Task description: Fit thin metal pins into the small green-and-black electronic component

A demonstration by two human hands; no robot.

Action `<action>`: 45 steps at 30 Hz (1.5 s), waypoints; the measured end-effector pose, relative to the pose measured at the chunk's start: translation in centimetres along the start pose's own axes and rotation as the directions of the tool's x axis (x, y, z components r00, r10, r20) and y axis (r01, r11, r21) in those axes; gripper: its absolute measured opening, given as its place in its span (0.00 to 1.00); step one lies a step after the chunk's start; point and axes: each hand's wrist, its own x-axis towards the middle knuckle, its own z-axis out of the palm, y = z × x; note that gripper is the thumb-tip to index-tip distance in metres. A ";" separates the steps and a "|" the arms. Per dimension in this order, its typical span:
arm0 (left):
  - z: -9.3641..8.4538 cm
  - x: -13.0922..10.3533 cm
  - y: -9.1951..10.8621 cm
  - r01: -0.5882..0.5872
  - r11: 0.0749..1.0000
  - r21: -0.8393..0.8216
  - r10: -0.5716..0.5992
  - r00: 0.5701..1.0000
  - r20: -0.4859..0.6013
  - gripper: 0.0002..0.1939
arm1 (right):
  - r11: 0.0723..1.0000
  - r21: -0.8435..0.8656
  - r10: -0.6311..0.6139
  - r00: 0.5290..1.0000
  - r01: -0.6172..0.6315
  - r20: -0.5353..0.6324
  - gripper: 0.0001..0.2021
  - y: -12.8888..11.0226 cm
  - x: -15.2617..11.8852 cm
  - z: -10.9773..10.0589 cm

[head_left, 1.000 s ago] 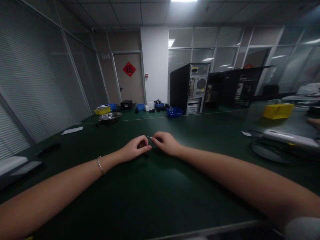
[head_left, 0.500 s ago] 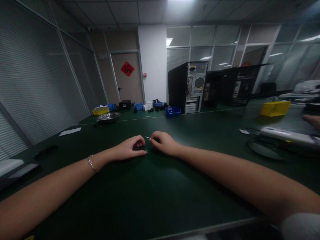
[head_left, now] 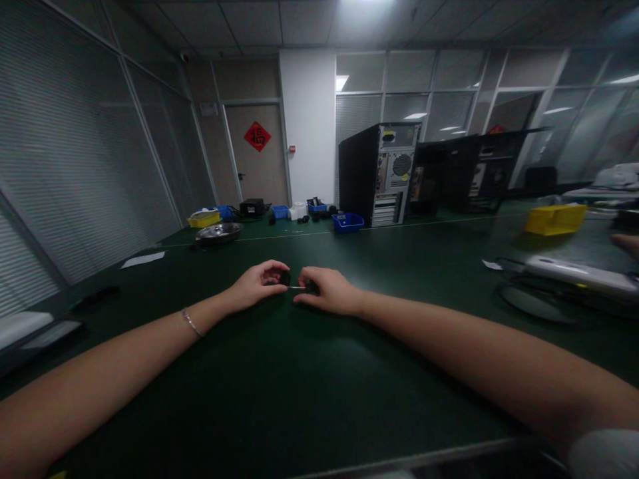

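My left hand (head_left: 259,283) is curled above the green table, thumb and fingers pinched around a small dark piece (head_left: 285,277). What that piece is, I cannot make out. Facing it, my right hand (head_left: 329,290) is closed on a thin, light metal rod (head_left: 298,287). The rod lies level and bridges the gap between the hands, its tip close to my left thumb; whether it touches the dark piece is not clear. Its other end goes into the shadow of my right palm.
A black computer tower (head_left: 379,174) stands at the back, with a blue bin (head_left: 348,223) beside it. Far left are a steel bowl (head_left: 218,232) and a yellow bin (head_left: 204,219). Right hold a white device (head_left: 574,269) with cables and another yellow bin (head_left: 556,219). Someone's hand (head_left: 626,245) shows far right.
My right hand has turned, and the rod has dropped from a slant to level between the hands. My left hand has tilted, raising its thumb toward the rod. The view has shifted slightly.
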 end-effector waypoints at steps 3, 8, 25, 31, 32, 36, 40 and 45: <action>0.3 0.1 -0.1 0.021 0.991 -0.134 -0.023 1.000 -0.017 0.23 | 1.000 0.005 -0.022 0.999 0.022 0.048 0.16 -0.2 0.0 -0.2; 0.7 0.0 -0.1 0.060 0.975 -0.213 -0.060 0.998 0.005 0.25 | 1.000 -0.019 -0.003 0.998 0.004 0.068 0.13 -0.3 0.0 -0.2; 1.2 0.0 -0.2 0.045 0.982 -0.184 -0.044 0.999 0.010 0.24 | 0.999 0.021 -0.035 0.994 0.033 0.101 0.10 -0.5 0.0 -0.4; 1.1 0.0 -0.2 0.030 0.985 -0.173 -0.028 1.000 0.012 0.24 | 0.998 0.036 -0.049 0.994 0.045 0.101 0.10 -0.2 -0.1 -0.4; 1.1 0.0 -0.1 0.032 0.984 -0.174 -0.030 0.999 0.013 0.24 | 0.998 0.037 -0.048 0.994 0.045 0.098 0.10 -0.2 -0.1 -0.3; 1.1 0.0 -0.1 0.048 0.984 -0.173 -0.046 0.999 0.015 0.23 | 0.998 0.058 -0.039 0.994 0.033 0.099 0.10 -0.2 -0.1 -0.3; 1.0 -0.1 0.0 0.050 0.984 -0.173 -0.046 0.999 0.027 0.23 | 0.997 0.078 -0.023 0.994 0.014 0.109 0.10 -0.3 0.0 -0.5; 1.0 -0.1 0.2 0.047 0.983 -0.176 -0.041 0.998 0.039 0.23 | 0.995 0.104 -0.022 0.991 0.008 0.129 0.11 -0.1 0.2 -0.3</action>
